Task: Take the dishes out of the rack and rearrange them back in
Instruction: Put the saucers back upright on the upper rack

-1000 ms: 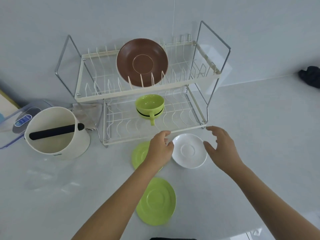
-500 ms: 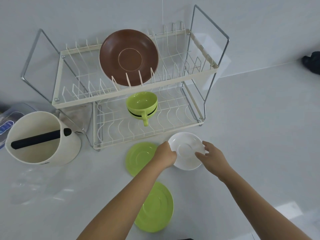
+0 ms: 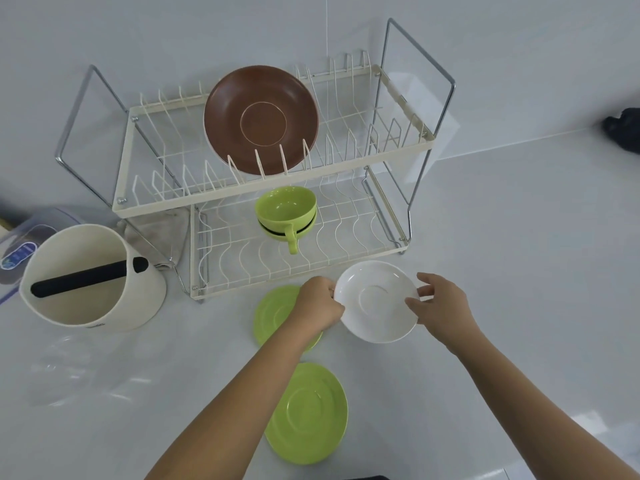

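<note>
The white saucer [image 3: 375,301] is held just in front of the rack [image 3: 273,199], its far rim near the lower tier's front rail and its face tilted up toward the camera; being round, it has no long axis. It is plain glossy white with a shallow ring well at its centre. The left hand [image 3: 320,303] grips its left rim with curled fingers, and the right hand [image 3: 441,303] pinches its right rim, thumb on top. To the right of the saucer the pale surface [image 3: 519,271] lies open as far as the wall seam. To the left, a green saucer [image 3: 277,315] lies flat on the surface, partly under the left hand and forearm; a second green saucer [image 3: 308,412] lies nearer the person, beside the left forearm. In the rack, a brown plate [image 3: 261,119] stands on edge in the upper tier's slots, face forward, with free slots on both sides. On the lower tier sit stacked green cups [image 3: 286,213], a handle pointing forward, with bare wire to each side. A cream container [image 3: 90,278] with a black bar across its mouth stands left of the rack.
</note>
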